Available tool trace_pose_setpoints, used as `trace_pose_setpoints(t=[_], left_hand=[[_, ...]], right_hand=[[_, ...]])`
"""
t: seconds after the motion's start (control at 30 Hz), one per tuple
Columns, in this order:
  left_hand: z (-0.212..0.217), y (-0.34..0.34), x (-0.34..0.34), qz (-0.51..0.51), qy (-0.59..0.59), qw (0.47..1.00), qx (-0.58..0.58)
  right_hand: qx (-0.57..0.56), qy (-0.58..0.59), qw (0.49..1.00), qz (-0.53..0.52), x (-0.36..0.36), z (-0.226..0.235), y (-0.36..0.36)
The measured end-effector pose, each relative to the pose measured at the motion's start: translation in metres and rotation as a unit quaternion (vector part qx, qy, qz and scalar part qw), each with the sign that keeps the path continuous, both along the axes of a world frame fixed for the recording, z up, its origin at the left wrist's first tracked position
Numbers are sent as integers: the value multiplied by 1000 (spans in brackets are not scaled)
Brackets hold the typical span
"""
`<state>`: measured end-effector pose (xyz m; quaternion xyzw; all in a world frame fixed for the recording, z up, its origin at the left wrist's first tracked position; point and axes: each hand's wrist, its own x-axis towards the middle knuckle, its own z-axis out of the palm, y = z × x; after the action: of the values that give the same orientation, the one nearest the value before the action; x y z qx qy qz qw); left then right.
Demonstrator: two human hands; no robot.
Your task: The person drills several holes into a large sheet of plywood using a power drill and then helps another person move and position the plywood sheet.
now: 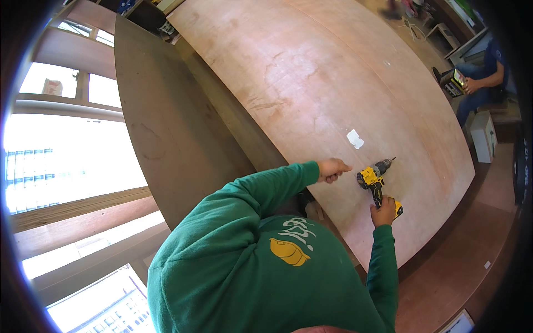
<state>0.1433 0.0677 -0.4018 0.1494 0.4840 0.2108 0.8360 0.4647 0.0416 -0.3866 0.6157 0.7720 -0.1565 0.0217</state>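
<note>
A yellow and black cordless drill (368,176) lies on its side on a large reddish-brown wooden panel (288,94), its bit pointing to the upper right. My right hand (383,213) is closed around the lower end of the drill's handle, beside the yellow battery. Left of the drill, just over the panel, is my left hand (332,170). Its fingers are curled in, with one digit pointing toward the back of the drill; whatever they hold, if anything, is hidden. A small white paper piece (355,139) lies beyond the drill.
A darker wooden panel (161,111) stands to the left, with a gap between it and the large panel. Windows (72,161) line the left side. At the far right a seated person (486,77) holds a dark box (453,83). A white box (484,137) stands near them.
</note>
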Motion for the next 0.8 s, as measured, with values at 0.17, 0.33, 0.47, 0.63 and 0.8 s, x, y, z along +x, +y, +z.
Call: trace_pose_setpoints(t=[0.17,0.33,0.47,0.63,0.8], left_hand=[[-103,50,-36,-6,431,852,296],[-102,137,-74,-27,560,720,409],[-133,176,-82,-138,624,590,493],[-119,185,-76,-78,626,576,520],[-134,169,-93,-90,629,552,539]], right_hand=[[-81,-209,975,3,-17,-13,26],[-107,-249,962,-5,-12,-16,50],[-113,-198,974,3,-17,-36,55],[-83,-93,992,-13,-6,-36,61],[-37,-8,998,-44,6,-27,93]])
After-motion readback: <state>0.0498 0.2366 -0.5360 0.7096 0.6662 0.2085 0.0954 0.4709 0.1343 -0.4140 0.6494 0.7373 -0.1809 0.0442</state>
